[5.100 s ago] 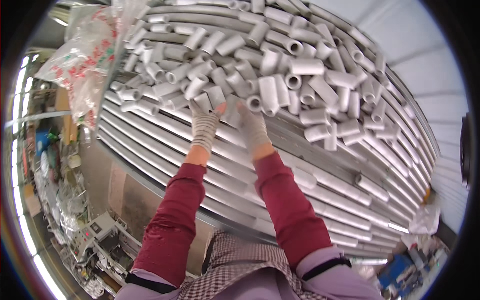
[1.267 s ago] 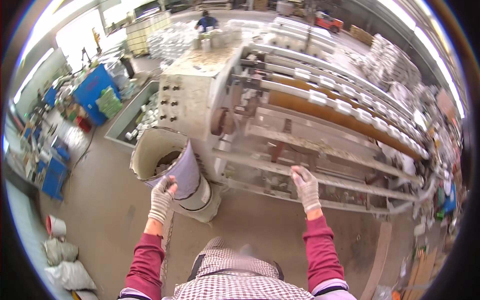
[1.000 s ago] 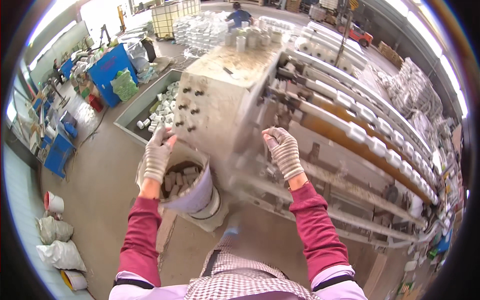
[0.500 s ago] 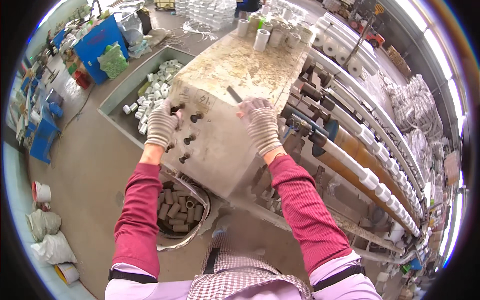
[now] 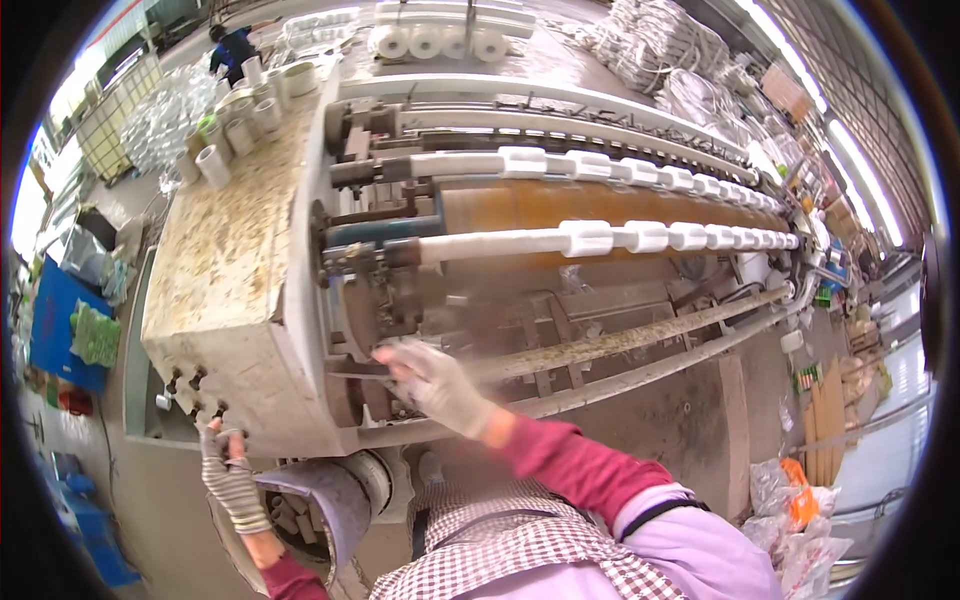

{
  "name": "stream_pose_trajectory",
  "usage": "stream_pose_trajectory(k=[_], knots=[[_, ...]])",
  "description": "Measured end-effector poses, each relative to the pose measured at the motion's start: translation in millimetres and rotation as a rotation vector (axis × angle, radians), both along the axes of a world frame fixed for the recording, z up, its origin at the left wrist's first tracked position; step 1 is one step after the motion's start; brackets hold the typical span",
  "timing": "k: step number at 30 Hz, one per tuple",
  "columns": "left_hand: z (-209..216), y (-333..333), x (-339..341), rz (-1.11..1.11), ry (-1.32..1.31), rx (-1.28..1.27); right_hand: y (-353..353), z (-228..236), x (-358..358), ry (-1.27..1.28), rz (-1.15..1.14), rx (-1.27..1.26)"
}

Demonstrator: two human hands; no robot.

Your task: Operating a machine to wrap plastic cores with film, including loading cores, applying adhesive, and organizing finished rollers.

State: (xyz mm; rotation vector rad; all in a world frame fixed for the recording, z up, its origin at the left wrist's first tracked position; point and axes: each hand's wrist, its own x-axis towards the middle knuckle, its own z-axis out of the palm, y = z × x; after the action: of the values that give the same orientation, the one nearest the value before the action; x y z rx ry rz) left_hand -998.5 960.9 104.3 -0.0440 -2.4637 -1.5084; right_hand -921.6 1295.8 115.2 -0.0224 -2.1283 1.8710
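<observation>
My left hand (image 5: 234,478), in a striped glove, reaches up to the black knobs (image 5: 197,376) on the end face of the machine's box-shaped housing (image 5: 240,250). Its fingertip touches or nearly touches a lower knob, and the thumb stands apart. My right hand (image 5: 438,386), gloved and blurred by motion, is closed at the near side of the machine frame. A thin flat grey strip (image 5: 356,376), blade-like, sticks out leftward from it. Beyond that hand, a long shaft carries white rolls (image 5: 586,238) in front of a wide brown roller (image 5: 500,205).
Cardboard tubes (image 5: 212,165) stand on the housing's far end. Below it, a round bin (image 5: 345,500) holds short brown tubes. A lower rail (image 5: 600,345) runs along the machine's near side. Plastic bags (image 5: 790,520) lie at the right. A person (image 5: 232,52) is at the far left.
My view has swung right along the machine. The right hand has moved from the housing's top to the frame beside the rollers, taking the strip along. The left hand stays by the knobs, now lower.
</observation>
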Motion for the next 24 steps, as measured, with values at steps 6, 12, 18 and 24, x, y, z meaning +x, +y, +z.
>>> stream_pose_trajectory(k=[6,12,18,24], knots=[[24.4,200.1,55.1,-0.329,0.256,-0.039,117.5,-42.6,196.0,-0.443,-0.379,-0.531],[45.1,468.1,88.3,-0.739,0.585,-0.204,217.9,-49.1,355.4,-0.406,-0.584,-0.708],[-0.7,614.7,45.9,-0.479,0.824,-0.508,287.6,-66.0,440.1,-0.314,-0.771,-0.808],[-3.4,641.8,44.3,-0.363,0.737,-0.705,334.4,-67.3,462.0,-0.387,-0.937,-0.725]])
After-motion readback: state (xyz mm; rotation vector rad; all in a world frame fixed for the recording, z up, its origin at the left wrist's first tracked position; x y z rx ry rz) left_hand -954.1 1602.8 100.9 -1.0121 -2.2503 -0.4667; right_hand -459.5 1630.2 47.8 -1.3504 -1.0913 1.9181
